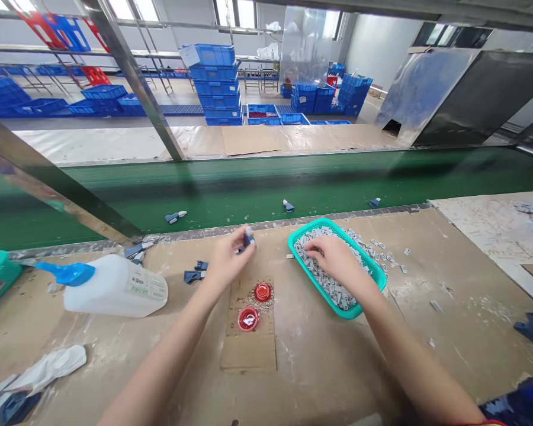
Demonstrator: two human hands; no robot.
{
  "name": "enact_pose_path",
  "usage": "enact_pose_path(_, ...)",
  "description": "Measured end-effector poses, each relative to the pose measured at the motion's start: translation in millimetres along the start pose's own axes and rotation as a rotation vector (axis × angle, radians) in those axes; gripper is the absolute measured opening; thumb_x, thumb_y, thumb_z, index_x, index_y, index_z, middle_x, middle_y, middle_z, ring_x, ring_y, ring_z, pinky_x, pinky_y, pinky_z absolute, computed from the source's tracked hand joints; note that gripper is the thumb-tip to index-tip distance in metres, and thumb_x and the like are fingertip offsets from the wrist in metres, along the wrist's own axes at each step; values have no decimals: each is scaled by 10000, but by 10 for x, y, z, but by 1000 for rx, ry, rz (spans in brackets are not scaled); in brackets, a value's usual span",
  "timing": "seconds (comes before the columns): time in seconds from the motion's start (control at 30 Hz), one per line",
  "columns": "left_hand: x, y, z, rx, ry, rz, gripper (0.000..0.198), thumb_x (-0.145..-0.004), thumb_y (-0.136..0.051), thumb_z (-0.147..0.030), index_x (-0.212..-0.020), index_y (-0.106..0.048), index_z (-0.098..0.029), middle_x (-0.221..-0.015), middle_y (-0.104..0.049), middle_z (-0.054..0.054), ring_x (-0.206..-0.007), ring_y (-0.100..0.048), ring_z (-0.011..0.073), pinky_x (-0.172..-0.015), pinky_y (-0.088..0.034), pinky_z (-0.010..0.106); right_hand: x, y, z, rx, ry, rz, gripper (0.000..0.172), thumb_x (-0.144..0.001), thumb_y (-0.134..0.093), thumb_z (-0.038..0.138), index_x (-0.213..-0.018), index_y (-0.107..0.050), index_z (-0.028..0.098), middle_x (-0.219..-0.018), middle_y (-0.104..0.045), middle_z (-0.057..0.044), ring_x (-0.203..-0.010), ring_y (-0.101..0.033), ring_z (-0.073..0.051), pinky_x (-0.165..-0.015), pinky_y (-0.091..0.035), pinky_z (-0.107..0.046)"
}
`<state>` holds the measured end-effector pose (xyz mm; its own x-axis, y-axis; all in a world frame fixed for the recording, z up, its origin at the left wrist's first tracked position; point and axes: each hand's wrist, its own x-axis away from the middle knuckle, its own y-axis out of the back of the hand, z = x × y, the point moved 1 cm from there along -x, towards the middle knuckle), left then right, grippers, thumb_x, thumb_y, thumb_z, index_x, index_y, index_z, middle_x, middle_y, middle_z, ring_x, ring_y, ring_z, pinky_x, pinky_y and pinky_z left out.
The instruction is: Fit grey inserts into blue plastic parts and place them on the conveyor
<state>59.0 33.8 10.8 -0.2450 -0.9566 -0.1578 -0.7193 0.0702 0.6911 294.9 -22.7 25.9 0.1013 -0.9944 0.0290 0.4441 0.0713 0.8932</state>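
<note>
Over a tan, scuffed workbench (337, 367), the left hand (228, 260) pinches a small dark-blue plastic part (249, 238) between its fingertips; it looks light and stiff, best held by its edges. The right hand (333, 257), half open, rests among small grey plastic pieces (326, 278) heaped in a shallow teal rectangular tray (317, 281). Farther off run a green conveyor belt (293, 177) and stacked blue plastic crates (215, 83).
</note>
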Motion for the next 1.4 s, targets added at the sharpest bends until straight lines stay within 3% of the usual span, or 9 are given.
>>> enact_pose_path(0.17, -889, 14, 389, -294, 59, -54, 562, -746, -522, -130, -1301, -467, -66, -1004, -687, 192, -1015, -616, 343, -860, -460, 441, -110, -108, -53, 227, -42, 28, 192, -826, -494, 72, -774, -654, 163, -846, -639, -103, -831, -574, -237, -607, -384, -279)
enact_pose_path(0.27, -1146, -26, 488, -403, 72, -41, 567, -741, -492, -86, -1304, -450, -37, -964, -678, 212, -1016, -600, 356, -839, -452, 440, -92, -179, 61, 310, -72, 4, 230, -788, -462, -15, -802, -643, 126, -915, -612, -165, -917, -538, -295, -584, -373, -290)
enact_pose_path(0.4, -1311, -207, 387, -467, 33, -63, 473, -821, -455, -163, -1278, -476, -42, -1176, -580, 231, -1186, -470, 331, -954, -376, 423, -65, -145, 100, 349, -88, -10, 289, -789, -419, -58, -883, -622, 126, -956, -607, -163, -940, -530, -278, -599, -392, -285)
enact_pose_path(0.57, -1502, -643, 99, -428, 70, -17, 480, -838, -493, -497, -1070, -609, -93, -1039, -619, 187, -1084, -525, 329, -878, -436, 452, 76, 16, 85, -80, 43, -48, 214, -926, -432, 187, -1066, -592, 206, -929, -634, -59, -842, -578, -192, -685, -439, -280)
enact_pose_path(0.73, -1561, -786, -7, -311, 143, 99, 314, -863, -555, -352, -1098, -574, -144, -1099, -603, 85, -952, -598, 204, -814, -494, 419, 295, 29, 225, -479, 86, -17, 223, -899, -486, 219, -989, -682, 276, -931, -671, -18, -839, -612, -168, -732, -459, -288)
enact_pose_path(0.9, -1127, -353, -19, -97, 88, 117, 266, -869, -537, -298, -1065, -613, -135, -1031, -659, 95, -939, -622, 215, -831, -493, 392, 374, -217, 394, -904, -52, 130, 124, -806, -626, 320, -862, -686, 226, -819, -700, -22, -747, -646, -178, -679, -503, -297)
enact_pose_path(1.07, -102, 274, -160, 185, 66, 40, 389, -888, -449, -312, -1221, -549, -139, -1099, -677, 104, -1015, -629, 218, -871, -494, 330, 369, -481, 496, -1134, -90, 216, 223, -681, -739, 371, -723, -628, 183, -706, -681, -20, -681, -638, -176, -629, -492, -282)
enact_pose_path(1.17, 583, 534, -219, 612, 227, -20, 391, -808, -603, -344, -1168, -595, -193, -1173, -649, 101, -1103, -590, 238, -971, -444, 352, 366, -587, 509, -1061, -97, 150, 220, -714, -707, 385, -709, -632, 178, -733, -682, -21, -706, -627, -167, -647, -462, -266)
enact_pose_path(1.4, 1528, 570, 30, 822, 531, -383, 394, -667, -763, -299, -1011, -605, -188, -1040, -697, 84, -1025, -633, 217, -907, -493, 294, 335, -787, 531, -1037, -187, 83, 317, -730, -670, 478, -731, -637, 163, -646, -653, -27, -598, -576, -154, -583, -454, -273)
